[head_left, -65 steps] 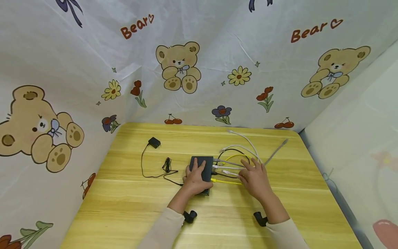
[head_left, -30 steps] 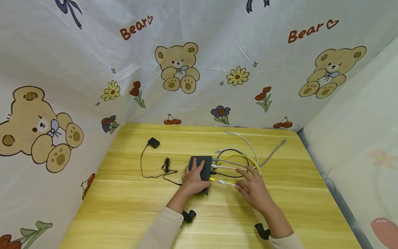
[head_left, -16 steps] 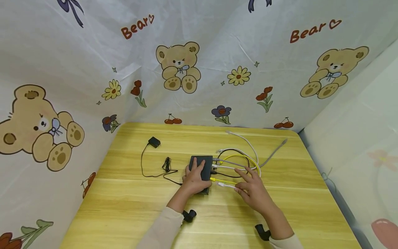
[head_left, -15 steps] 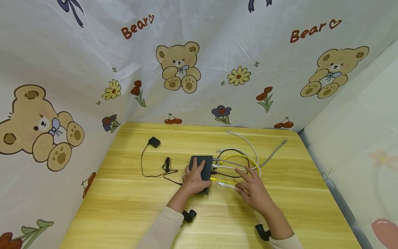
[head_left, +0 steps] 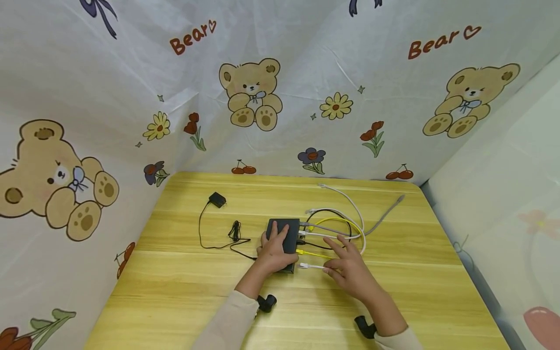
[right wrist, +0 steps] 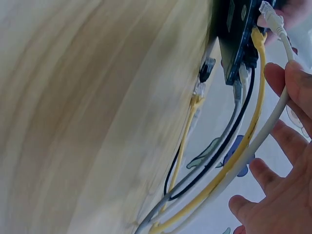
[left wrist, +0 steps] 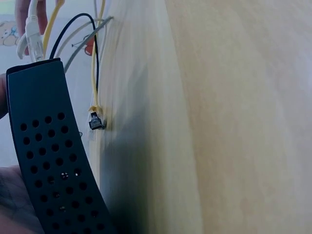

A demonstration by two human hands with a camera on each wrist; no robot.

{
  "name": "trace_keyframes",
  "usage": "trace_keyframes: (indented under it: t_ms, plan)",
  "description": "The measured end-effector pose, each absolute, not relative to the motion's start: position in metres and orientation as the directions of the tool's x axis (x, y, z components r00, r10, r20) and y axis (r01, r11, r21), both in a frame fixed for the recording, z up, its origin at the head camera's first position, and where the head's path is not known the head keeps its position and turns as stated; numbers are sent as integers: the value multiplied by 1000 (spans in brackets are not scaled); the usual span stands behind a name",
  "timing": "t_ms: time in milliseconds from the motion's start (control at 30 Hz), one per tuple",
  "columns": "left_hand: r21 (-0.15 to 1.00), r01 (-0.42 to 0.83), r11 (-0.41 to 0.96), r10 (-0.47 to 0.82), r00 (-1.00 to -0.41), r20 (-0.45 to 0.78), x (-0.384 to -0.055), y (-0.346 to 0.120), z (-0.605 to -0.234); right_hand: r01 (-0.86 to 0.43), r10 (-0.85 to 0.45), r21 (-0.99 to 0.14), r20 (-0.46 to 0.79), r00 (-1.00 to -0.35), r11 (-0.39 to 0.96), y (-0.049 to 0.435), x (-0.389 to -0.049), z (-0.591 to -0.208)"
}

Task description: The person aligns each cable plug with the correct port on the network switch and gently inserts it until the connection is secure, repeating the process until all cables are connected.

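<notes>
A black network box (head_left: 292, 236) with a perforated side (left wrist: 44, 107) is held by my left hand (head_left: 273, 253), fingers spread over its top and thumb towards the near end. Grey, white, black and yellow cables run from its right side. In my right hand (head_left: 347, 270) a white Ethernet cable (right wrist: 275, 114) is pinched between thumb and index finger; the other fingers are spread. Its clear plug (head_left: 304, 266) points at the box's near right corner, beside the yellow plug (head_left: 300, 252). Whether the plug touches a port is not clear from the wrist views.
A black power adapter (head_left: 217, 200) lies at the back left, its cord with a tied bundle (head_left: 236, 232) leading to the box. Loose cable ends, including a grey plug (head_left: 400, 199), spread over the wooden table (head_left: 183, 291) at the back right. A printed cloth hangs behind.
My right hand has moved towards me and to the left with the white cable, bringing its plug past the yellow one to the box's near end. The left hand stays on the box.
</notes>
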State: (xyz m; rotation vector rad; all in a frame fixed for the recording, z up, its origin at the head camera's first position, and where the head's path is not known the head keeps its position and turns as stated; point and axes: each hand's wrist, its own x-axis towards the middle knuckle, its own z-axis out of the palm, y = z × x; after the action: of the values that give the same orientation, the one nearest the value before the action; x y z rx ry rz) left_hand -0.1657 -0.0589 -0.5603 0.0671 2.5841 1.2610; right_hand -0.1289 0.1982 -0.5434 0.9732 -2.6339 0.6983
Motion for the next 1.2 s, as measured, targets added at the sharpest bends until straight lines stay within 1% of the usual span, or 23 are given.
trace_keyframes:
  t_ms: [167,600,900,1100,1200]
  plan:
    - [775,-73,628,149,-966,-212,-166,-58,-560,-653,-540,-376,369,-756,657,193,-126,-546]
    - [762,-85,642,137,-965,-223,-166,-57,-559,-639,-510,-424,386,-769,642,189,-121,-550]
    - [772,-84,631,138,-966,-218,-164,-57,-559,-648,-530,-455,373,-761,611,191,-121,-553]
    - [772,-82,630,134,-968,-212,-165,-56,-561,-654,-550,-451,356,-756,607,192,-120,-556]
    - [766,-84,637,132,-968,-216,-165,-57,-562,-647,-546,-414,346,-763,641,191,-120,-557]
